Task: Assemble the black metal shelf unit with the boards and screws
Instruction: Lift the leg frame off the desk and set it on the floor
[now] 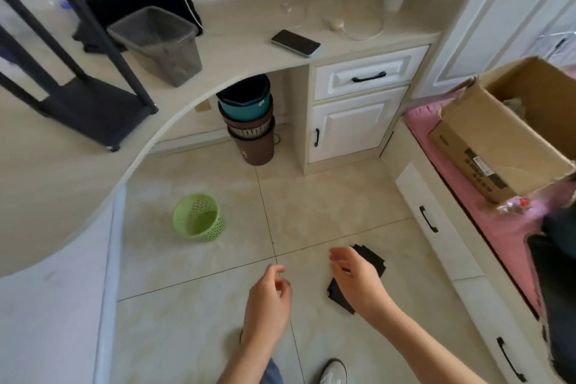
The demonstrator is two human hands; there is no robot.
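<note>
A person's right hand (pixel 353 277), fingers loosely curled and holding nothing, hovers over the black boards (pixel 369 259) lying on the floor tiles. The left hand (pixel 269 298), farther off, may pinch something small; unclear.

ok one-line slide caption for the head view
Both hands hover over black pieces on the floor; shelf unit on the counter.

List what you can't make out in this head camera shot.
- Black flat pieces on the tiled floor: head view, partly hidden by the right hand.
- Black metal shelf frame on the counter: cut off by the left edge.
- Brown cardboard box: contents too dim, cut by the right edge.
- Left hand: blurred; screw unseen.
</note>
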